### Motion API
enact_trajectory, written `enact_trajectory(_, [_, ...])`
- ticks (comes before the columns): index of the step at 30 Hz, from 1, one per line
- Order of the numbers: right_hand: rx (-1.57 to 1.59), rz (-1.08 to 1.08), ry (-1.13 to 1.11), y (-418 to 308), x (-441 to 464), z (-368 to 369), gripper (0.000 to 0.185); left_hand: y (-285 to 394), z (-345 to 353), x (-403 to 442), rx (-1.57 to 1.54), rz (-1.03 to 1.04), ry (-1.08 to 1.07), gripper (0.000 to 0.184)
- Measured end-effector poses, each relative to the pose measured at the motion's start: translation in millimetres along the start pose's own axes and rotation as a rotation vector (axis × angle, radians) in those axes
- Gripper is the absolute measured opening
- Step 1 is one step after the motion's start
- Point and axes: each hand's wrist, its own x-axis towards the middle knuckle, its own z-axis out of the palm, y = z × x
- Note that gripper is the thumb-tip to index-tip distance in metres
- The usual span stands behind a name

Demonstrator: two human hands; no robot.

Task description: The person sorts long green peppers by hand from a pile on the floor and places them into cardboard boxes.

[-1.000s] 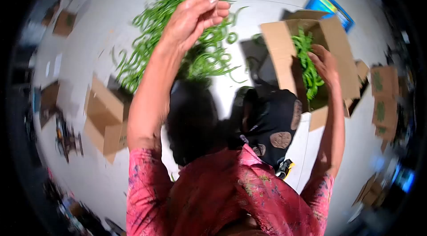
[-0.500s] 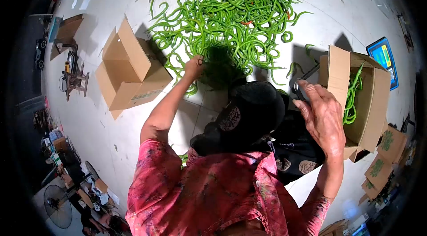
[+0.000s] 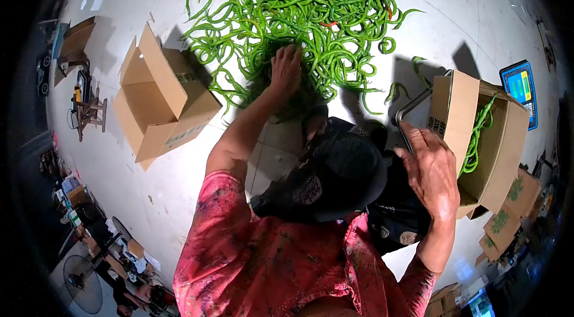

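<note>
Long, curly green chili peppers (image 3: 335, 12) lie in a wide pile on the floor ahead of me, with a few red ones among them. My left hand (image 3: 287, 69) reaches into the shaded near side of the pile. Its fingers stretch forward over the peppers, open, with their tips partly in shadow. My right hand (image 3: 433, 173) is closed around a bent metal bar (image 3: 412, 103). Just right of it stands an open cardboard box (image 3: 505, 149) with some green peppers inside along its left wall.
An open cardboard box (image 3: 164, 107) stands on the floor to the left. A blue scale display (image 3: 519, 93) is beyond the right box. Flattened cartons (image 3: 508, 215) lie at the right, and a fan (image 3: 84, 281) stands at lower left. My dark-clad knees (image 3: 329, 173) are between my arms.
My left hand has moved right and forward, from the pile's left edge onto the peppers. My right hand stays on the metal bar. The view has shifted slightly.
</note>
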Motion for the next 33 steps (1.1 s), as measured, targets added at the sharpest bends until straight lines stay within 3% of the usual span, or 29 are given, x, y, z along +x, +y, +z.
enact_trajectory(3, [-0.014, -0.023, 0.001, 1.2, -0.2, 3.2, 0.043, -14.5, 29.4, 18.7, -0.035, 0.026, -0.085, 0.056])
enact_trajectory(6, [-0.004, -0.008, -0.029, 1.5, 2.4, 3.3, 0.044, -18.9, 45.0, 27.3, -0.027, 0.157, -0.048, 0.05])
enact_trajectory(9, [0.008, 0.005, -0.042, 1.8, 3.3, 2.8, 0.045, -25.3, 53.2, 33.8, 0.13, 0.206, -0.208, 0.043])
enact_trajectory(15, [0.002, 0.043, -0.052, -1.5, 2.9, -2.2, 0.046, -21.1, 33.0, 49.3, -0.059, 0.327, -0.158, 0.033])
enact_trajectory(19, [0.027, -0.012, -0.062, -4.9, 6.7, -4.1, 0.048, -4.8, 35.4, 54.2, -0.066, 0.708, -0.224, 0.041])
enact_trajectory(21, [0.02, -0.016, -0.081, -5.4, 9.4, -5.2, 0.049, 6.5, 44.7, 62.0, 0.102, 0.853, -0.205, 0.056])
enact_trajectory(25, [0.003, -0.001, -0.091, -1.1, 9.6, -2.9, 0.049, 13.2, 78.6, 71.3, 0.303, 0.883, -0.169, 0.046])
enact_trajectory(29, [-0.02, 0.014, -0.099, 3.6, 7.0, -5.3, 0.05, -6.5, 104.7, 73.1, 0.229, 1.061, -0.02, 0.039])
enact_trajectory(33, [-0.006, -0.097, -0.122, 2.6, 8.9, -8.7, 0.049, -9.0, 101.7, 82.0, 0.164, 1.113, -0.176, 0.045])
